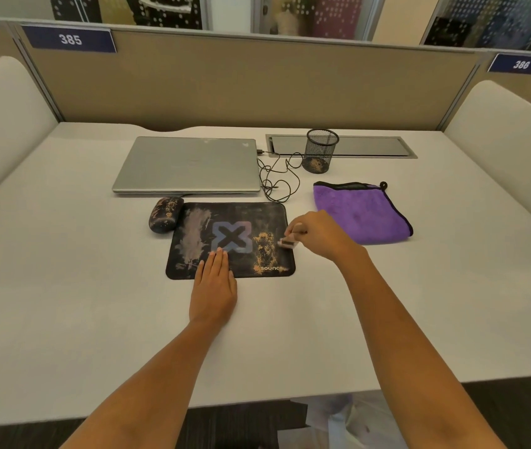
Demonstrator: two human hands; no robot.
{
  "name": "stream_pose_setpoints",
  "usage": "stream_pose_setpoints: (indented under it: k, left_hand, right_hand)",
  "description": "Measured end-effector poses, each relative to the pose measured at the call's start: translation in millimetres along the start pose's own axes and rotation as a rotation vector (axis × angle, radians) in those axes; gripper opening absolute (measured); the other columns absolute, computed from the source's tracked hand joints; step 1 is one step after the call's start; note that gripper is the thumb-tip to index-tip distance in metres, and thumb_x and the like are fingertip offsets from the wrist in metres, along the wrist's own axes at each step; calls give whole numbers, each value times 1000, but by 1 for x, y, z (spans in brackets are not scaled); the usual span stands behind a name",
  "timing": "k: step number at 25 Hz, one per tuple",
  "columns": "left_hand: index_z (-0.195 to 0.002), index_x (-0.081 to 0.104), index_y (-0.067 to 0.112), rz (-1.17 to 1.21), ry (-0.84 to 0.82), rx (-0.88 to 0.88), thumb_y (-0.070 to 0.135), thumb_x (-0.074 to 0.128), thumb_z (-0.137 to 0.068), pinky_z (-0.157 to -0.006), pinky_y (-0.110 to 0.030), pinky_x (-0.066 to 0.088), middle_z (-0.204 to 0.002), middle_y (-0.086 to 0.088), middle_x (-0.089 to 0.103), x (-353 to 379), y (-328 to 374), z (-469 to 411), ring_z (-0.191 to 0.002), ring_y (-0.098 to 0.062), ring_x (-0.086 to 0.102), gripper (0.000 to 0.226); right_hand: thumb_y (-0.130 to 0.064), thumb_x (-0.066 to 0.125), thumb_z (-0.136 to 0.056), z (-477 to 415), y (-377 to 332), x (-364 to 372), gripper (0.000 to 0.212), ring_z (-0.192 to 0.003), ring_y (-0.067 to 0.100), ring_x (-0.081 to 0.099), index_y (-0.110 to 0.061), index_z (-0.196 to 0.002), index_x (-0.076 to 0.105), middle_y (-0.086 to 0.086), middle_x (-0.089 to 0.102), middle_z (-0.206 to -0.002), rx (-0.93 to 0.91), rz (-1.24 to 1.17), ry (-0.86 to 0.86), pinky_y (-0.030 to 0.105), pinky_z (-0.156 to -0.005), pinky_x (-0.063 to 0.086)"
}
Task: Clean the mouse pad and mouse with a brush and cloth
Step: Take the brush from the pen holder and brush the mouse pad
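Note:
A black mouse pad [257,218] with a blue X logo lies mid-desk, smeared with grey dust on its left and orange crumbs on its right. My left hand [214,283] rests flat on its near edge, fingers together. My right hand [317,234] grips a small brush [288,243] whose bristles touch the pad's right edge beside the crumbs. A dirty black mouse [164,214] sits just off the pad's upper left corner. A folded purple cloth [359,212] lies to the right of the pad.
A closed silver laptop [188,165] lies behind the pad, its cable [277,183] coiled beside it. A black mesh pen cup [321,155] stands by a cable tray [371,145]. Beige partitions enclose the white desk [96,303]. A plastic bag [345,422] shows below the front edge.

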State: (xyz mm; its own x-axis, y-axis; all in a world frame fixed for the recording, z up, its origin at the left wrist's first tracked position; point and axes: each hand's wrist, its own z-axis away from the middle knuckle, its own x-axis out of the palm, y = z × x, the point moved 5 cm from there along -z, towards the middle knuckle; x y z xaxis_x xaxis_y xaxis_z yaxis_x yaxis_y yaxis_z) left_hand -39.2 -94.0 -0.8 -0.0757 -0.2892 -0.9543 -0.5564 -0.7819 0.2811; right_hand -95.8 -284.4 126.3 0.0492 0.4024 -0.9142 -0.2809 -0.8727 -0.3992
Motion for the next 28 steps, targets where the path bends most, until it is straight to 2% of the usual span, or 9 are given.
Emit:
stream_pose_setpoints:
  k: [4,6,9,12,14,17,21,26,28]
  left_hand:
    - [-147,10,11,-2,0,1,35,3,-89,-113,-27,-9,-156,-4,11,0,0,0,-144,-15,3,63]
    - [-147,10,11,-5,6,2,35,3,-89,-114,-27,-8,-156,-4,12,0,0,1,-144,-16,4,62]
    - [-146,11,11,3,6,1,35,4,-90,-114,-27,-7,-156,-4,12,1,-1,0,-144,-15,4,62]
    - [-146,11,11,5,8,0,36,4,-90,-114,-27,-7,-155,-4,13,2,-1,0,-144,-15,4,62]
    - [-146,11,11,2,9,1,36,4,-90,-114,-27,-7,-156,-4,13,1,-1,0,-144,-16,4,62]
    - [-146,11,11,-7,9,1,35,4,-90,-113,-27,-8,-156,-4,12,0,0,0,-144,-15,4,62]
    - [-146,11,11,-1,9,4,37,0,-89,-113,-27,-7,-156,-4,12,1,0,0,-144,-16,4,64]
    - [-146,13,10,3,19,12,35,3,-89,-115,-28,-5,-155,-4,14,2,-1,0,-144,-16,5,63]
    - [-146,12,10,3,18,15,37,-2,-88,-115,-28,-6,-155,-4,14,1,-1,-1,-144,-15,5,66]
  right_hand:
    - [-8,58,-89,8,-6,5,19,-86,16,58,-7,-97,75,4,70,-110,-68,48,-204,17,-63,42]
    - [-5,59,-88,14,-8,0,19,-83,12,55,-6,-96,75,2,71,-109,-79,32,-246,14,-59,38]
    - [-8,60,-88,7,-11,-11,18,-83,10,56,-9,-95,76,1,71,-108,-89,-15,-118,14,-62,40]
    - [-11,61,-88,-17,-23,-11,17,-92,19,63,-13,-98,75,8,71,-106,-67,-73,19,23,-73,45]
    - [-13,62,-88,-34,-32,-3,19,-97,23,63,-14,-103,73,12,69,-108,-43,-89,37,22,-75,42]
    - [-9,57,-90,-48,-40,12,22,-101,25,61,-13,-107,71,13,68,-111,-33,-64,-10,21,-78,41]
    - [-12,60,-89,-48,-50,22,21,-102,26,61,-12,-106,72,12,68,-112,-91,-13,-111,30,-88,47]
    - [-6,62,-86,-16,-47,17,19,-83,12,57,-9,-101,74,6,71,-106,-201,92,-312,12,-63,40]
    - [-6,62,-86,-8,-43,9,19,-86,13,60,-9,-101,74,5,71,-107,-199,52,-271,15,-67,44]
